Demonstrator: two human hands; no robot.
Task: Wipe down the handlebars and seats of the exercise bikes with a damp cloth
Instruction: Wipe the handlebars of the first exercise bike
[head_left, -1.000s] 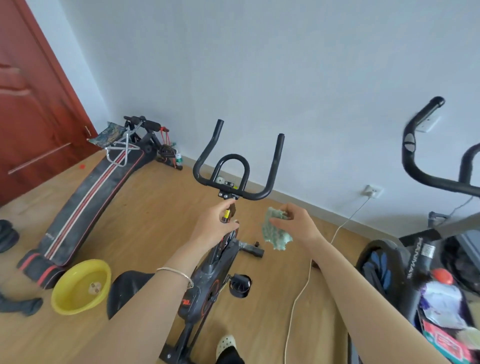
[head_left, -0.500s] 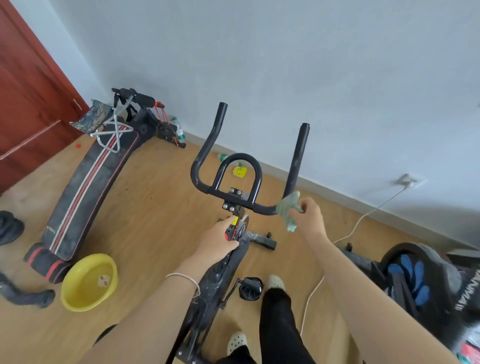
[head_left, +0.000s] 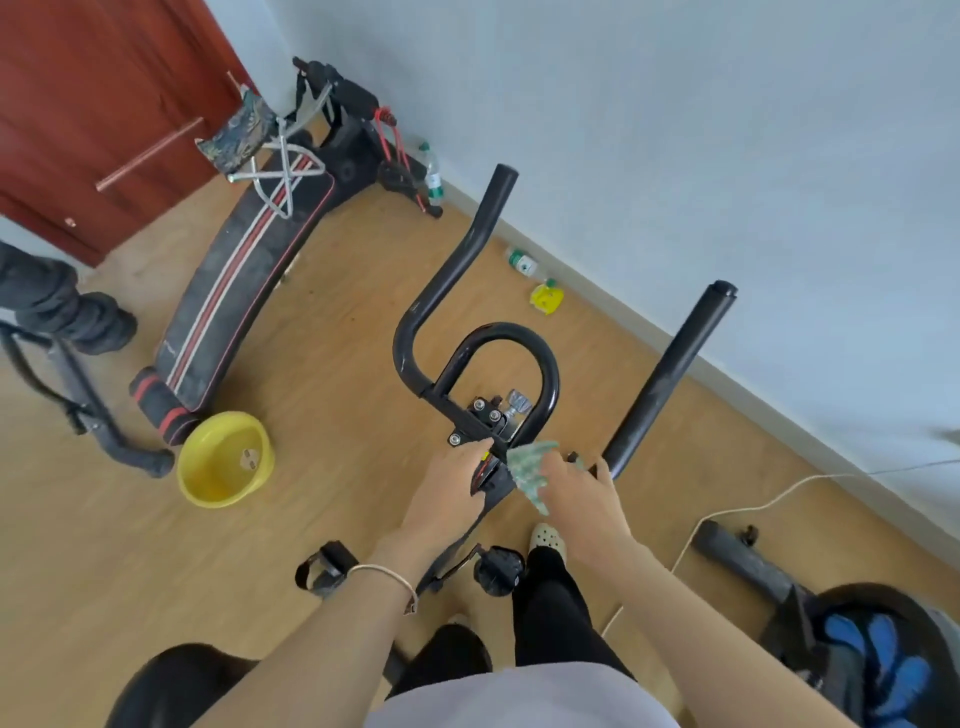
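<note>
Since the earlier frame my right hand has carried the green cloth down onto the handlebar crossbar, closed around both. Left hand grips the stem below. Horns, saddle, second bike: apparently unwiped.

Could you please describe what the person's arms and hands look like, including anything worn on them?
Both forearms are bare, with no sleeves or gloves showing. The left hand has a thin, pale bracelet around its wrist. The right hand and its wrist carry no jewellery or watch that I can see.
</note>
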